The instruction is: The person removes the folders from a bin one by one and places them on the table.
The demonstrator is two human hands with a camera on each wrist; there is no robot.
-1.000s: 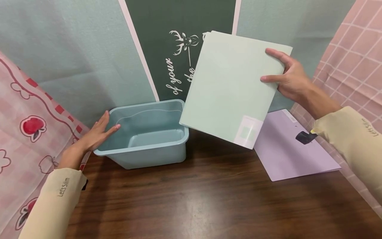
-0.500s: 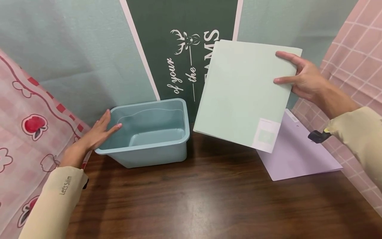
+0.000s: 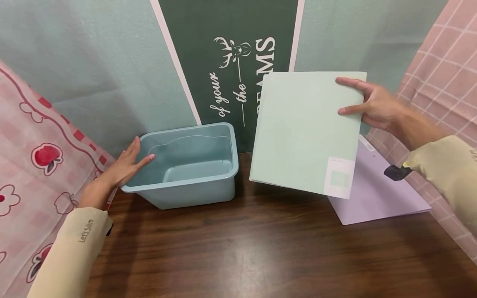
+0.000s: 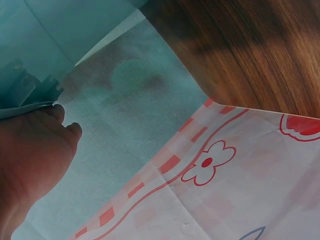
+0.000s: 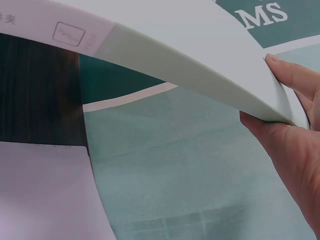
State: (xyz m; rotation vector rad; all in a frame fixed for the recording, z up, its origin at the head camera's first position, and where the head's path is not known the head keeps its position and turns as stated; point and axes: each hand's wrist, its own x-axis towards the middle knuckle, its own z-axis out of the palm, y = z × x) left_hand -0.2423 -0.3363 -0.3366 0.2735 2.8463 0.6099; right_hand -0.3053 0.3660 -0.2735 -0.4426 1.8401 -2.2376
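Note:
A pale green folder point(image 3: 305, 128) with a white label at its lower corner hangs tilted over the table. My right hand point(image 3: 380, 105) grips its right edge, with the thumb and a finger spread on the front cover; the right wrist view shows the hand around the spine point(image 5: 200, 77). On the left stands a light blue plastic bin point(image 3: 197, 192), with nothing seen inside it. My left hand point(image 3: 121, 167) holds the bin's left rim, thumb over the inner side. In the left wrist view, fingertips point(image 4: 74, 131) curl below the rim.
A purple folder point(image 3: 376, 190) lies on the brown wooden table point(image 3: 238, 248) at the right, partly behind the green one. Cloth hangs around: apple-patterned at left point(image 3: 30, 174), pink checked at right point(image 3: 436, 78), teal with white lettering at back point(image 3: 156, 62).
My right hand has carried the green folder right, away from the bin, then lowered it and turned it more upright. The left hand has stayed at the bin's rim.

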